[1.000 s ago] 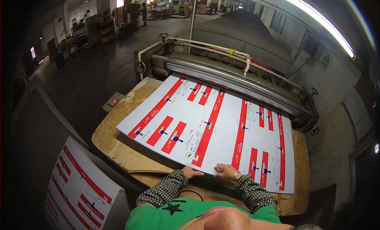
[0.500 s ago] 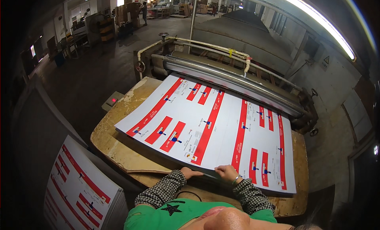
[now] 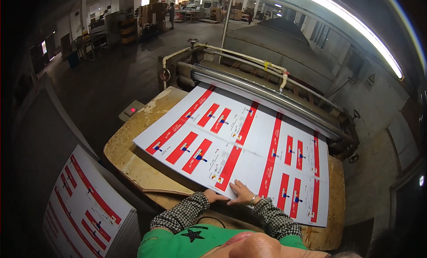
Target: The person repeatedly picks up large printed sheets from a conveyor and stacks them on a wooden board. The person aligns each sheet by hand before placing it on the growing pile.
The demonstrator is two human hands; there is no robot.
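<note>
Large white printed sheets (image 3: 249,169) with red bars and small blue figures lie on a worn wooden table (image 3: 129,164), their far side reaching under a metal roller (image 3: 267,91). At the near edge, my left hand (image 3: 214,196) touches the sheets' border, one digit stretched to the right and the others partly hidden. Just right of it, my right hand (image 3: 242,193) lies open on the sheet's near edge, fingers spread. A faint line crosses the sheet surface around its middle.
A second stack of similar printed sheets (image 3: 84,204) stands at the lower left. Hand wheels (image 3: 165,74) and a pale pipe (image 3: 240,58) edge the roller machine. A control box (image 3: 131,110) with a red light sits by the table's left side. One person (image 3: 171,16) stands far off.
My right hand has gone from a closed pinch at the sheet's edge to spread fingers on it. Printed bars near the roller sit differently. My left hand stays at the edge; the view shifted slightly.
</note>
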